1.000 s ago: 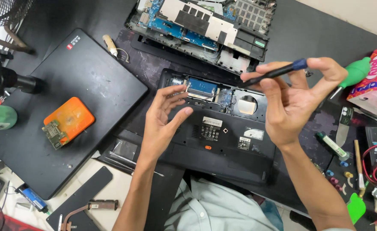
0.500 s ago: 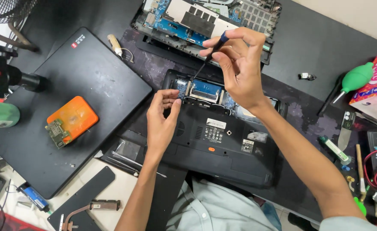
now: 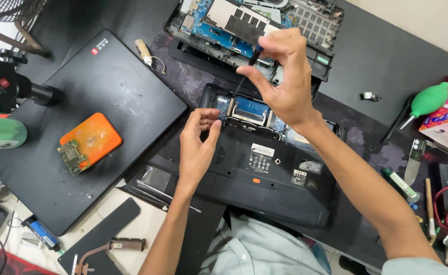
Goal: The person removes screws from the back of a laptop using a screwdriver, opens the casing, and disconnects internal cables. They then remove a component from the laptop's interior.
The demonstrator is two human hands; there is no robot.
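My right hand (image 3: 285, 76) pinches the near-vertical screwdriver (image 3: 248, 66) above the laptop base (image 3: 264, 168), my loosely curled left hand (image 3: 197, 147) resting alongside.

Upturned black laptop base (image 3: 264, 173): matt plastic, finely textured, with paper labels. Closed black laptop lid (image 3: 96, 117): smooth, dull plastic, dusty and scuffed. Slim dark-handled screwdriver (image 3: 247, 69): thin metal shaft; bulbous green air blower (image 3: 430, 100): soft matt rubber.
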